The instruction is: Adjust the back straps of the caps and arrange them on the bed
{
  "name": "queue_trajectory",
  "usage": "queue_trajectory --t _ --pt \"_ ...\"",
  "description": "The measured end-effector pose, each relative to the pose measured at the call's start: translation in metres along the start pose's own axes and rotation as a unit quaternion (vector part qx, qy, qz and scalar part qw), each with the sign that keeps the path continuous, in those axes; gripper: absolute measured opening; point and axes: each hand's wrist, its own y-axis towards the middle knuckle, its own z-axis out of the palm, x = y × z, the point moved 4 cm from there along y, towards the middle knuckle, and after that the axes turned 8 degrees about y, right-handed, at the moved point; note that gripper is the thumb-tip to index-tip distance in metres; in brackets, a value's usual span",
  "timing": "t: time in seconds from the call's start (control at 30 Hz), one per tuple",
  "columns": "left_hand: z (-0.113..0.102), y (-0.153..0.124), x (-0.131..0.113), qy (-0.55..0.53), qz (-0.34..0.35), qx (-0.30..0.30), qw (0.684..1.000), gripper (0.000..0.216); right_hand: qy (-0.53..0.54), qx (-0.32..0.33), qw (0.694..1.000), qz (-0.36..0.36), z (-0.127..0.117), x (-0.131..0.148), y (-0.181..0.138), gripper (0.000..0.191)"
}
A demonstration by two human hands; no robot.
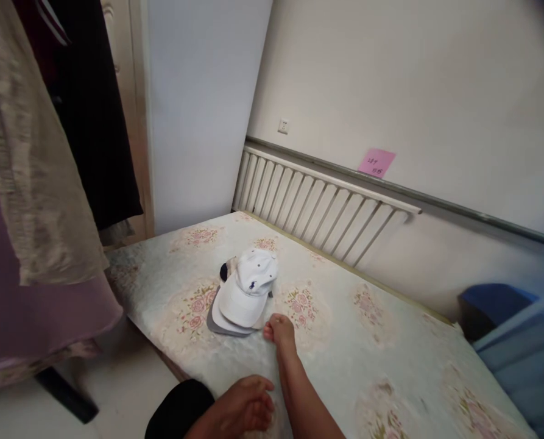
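A white baseball cap [255, 274] with a small dark emblem lies on top of several stacked caps on the bed. Below it, a pale brim and a grey brim [221, 328] stick out at the lower left. A small black piece [223, 272] shows behind the stack. My right hand [281, 331] is just to the right of the brims, its fingers curled in, and I see nothing in them. Closer to me, over the near edge of the bed, my left hand [251, 403] has its fingers loosely bent and apart from the thumb, holding nothing.
The caps rest on a flowered mattress [331, 360]. A white radiator [315, 201] runs along the wall behind, below a pink paper note [376, 163]. Clothes [52, 152] hang at the left. A blue object [495, 308] stands at the right. My knee [180, 408] is at the bottom.
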Motion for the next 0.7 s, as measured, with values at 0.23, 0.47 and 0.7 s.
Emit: queue_trajectory --t 0.23,0.47,0.7 --pt "0.003 -0.003 -0.001 0.077 0.039 -0.027 0.996 0.034 -0.103 -0.049 0.99 -0.08 -0.123 -0.02 -0.112 0.025" --pt "0.025 0.017 0.02 0.397 0.059 -0.178 0.898 0.031 -0.245 -0.15 0.946 -0.15 -0.238 -0.02 -0.182 0.033" --pt "0.089 0.047 0.016 0.453 0.112 -0.187 0.865 0.044 -0.225 -0.206 0.938 -0.166 -0.26 0.012 -0.193 0.046"
